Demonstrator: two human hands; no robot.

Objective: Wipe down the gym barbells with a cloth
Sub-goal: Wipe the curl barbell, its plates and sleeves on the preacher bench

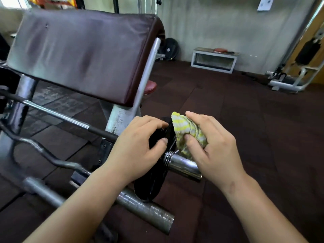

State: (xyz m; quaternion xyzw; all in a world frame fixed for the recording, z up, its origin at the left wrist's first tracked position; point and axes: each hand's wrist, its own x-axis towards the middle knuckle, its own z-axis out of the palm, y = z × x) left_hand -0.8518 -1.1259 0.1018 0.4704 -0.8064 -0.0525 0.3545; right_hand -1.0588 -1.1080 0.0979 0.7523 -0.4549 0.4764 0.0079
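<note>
A curved barbell (52, 158) rests on the bench's rack, with a black weight plate (149, 179) on its near end and a chrome sleeve (184, 166) sticking out past a spring collar. My left hand (138, 146) grips the top rim of the plate. My right hand (212, 146) holds a bunched yellow and white striped cloth (185, 132), pressed against the outer face of the plate just above the sleeve. A second, straight barbell (56, 114) lies higher on the rack behind.
The dark red padded preacher bench (78, 55) fills the upper left on a grey steel frame (122, 118), with a thick grey tube (145, 207) low in front. Dark rubber floor (245, 120) spreads right. A white box (213, 60), a leaning plate (169, 49) and a cable machine (298, 67) stand far back.
</note>
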